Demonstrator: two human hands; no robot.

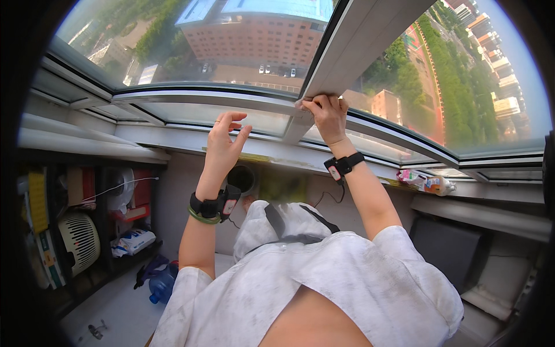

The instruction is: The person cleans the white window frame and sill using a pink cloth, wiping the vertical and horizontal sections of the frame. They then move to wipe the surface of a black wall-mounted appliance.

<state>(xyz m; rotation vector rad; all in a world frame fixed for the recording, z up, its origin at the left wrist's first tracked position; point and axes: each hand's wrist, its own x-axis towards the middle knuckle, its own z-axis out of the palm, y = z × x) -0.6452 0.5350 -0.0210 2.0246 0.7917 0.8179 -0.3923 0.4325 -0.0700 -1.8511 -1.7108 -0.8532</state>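
My right hand is up at the white window frame, where the upright post meets the horizontal rail. Its fingers are bent and pinched together, with a small pale scrap showing at the fingertips; what it is I cannot make out. My left hand is raised in front of the lower panes, fingers loosely curled and thumb apart, with nothing in it. Both wrists wear black straps with small devices, and a green band circles the left one. Beyond the glass pane stand buildings and trees.
A white sill runs below the window, with a pink packet and a bottle at right. Dark shelves with a cream slotted basket stand left. A blue water jug lies on the floor. A dark pot is below the sill.
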